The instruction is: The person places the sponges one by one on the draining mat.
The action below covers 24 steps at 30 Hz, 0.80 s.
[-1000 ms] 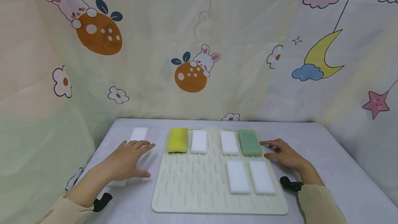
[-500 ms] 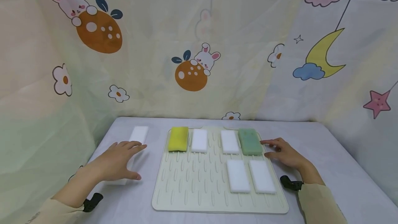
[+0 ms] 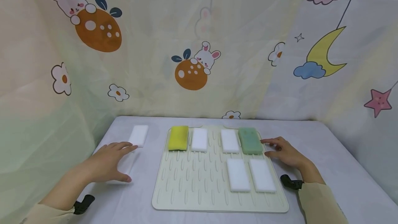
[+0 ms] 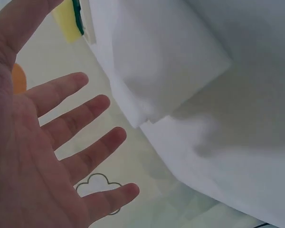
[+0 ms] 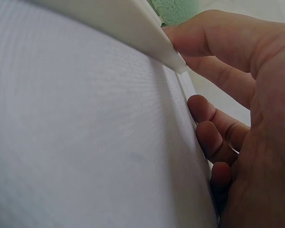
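My left hand (image 3: 107, 161) hovers over the left of the table with fingers spread and nothing gripped. A white sponge block (image 3: 139, 136) lies just beyond its fingertips. Beneath the hand, the left wrist view shows a white block (image 4: 166, 57), partly cut off by the frame. My right hand (image 3: 287, 153) rests at the right edge of a ribbed drying mat (image 3: 186, 182), its fingertips touching or very near the rim beside a green sponge (image 3: 250, 141). On the mat also lie a yellow sponge (image 3: 178, 138) and several white blocks (image 3: 238, 175).
A white cloth (image 3: 339, 189) covers the table. Printed fabric (image 3: 143, 61) hangs behind it and along the sides. Black straps (image 3: 83, 204) sit on both wrists. The mat's left half shows bare ribs below the yellow sponge.
My left hand has moved left and slightly toward me, uncovering more of the far white block. The right hand has stayed at the mat's edge. The head view has tilted slightly down.
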Motion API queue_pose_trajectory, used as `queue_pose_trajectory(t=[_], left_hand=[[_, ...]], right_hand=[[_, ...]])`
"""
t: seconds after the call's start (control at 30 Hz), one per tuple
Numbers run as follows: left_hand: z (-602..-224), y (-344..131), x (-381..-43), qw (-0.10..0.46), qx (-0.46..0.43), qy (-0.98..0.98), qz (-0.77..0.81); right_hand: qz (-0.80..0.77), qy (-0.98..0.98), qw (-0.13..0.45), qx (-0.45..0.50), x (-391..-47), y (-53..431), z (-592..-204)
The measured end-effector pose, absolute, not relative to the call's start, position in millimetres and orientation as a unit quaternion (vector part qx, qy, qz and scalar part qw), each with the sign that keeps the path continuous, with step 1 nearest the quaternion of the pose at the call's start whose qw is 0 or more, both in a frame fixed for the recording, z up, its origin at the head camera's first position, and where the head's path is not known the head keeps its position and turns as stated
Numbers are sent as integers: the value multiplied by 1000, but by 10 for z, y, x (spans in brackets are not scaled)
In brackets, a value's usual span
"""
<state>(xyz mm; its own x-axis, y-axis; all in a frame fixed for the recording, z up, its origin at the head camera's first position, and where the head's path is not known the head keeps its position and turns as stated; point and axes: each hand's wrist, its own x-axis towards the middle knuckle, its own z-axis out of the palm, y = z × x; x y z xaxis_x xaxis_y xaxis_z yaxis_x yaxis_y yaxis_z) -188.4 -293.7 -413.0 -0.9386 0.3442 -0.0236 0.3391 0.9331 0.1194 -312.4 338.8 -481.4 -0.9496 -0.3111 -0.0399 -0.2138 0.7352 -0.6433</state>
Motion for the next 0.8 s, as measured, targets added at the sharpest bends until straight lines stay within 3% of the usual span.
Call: queue_pose_trajectory(t=[0.8], left_hand=[[-4197, -3070, -1850, 69, 169, 981, 66]], right_hand=[[-339, 927, 74, -143, -3101, 3362, -4806]])
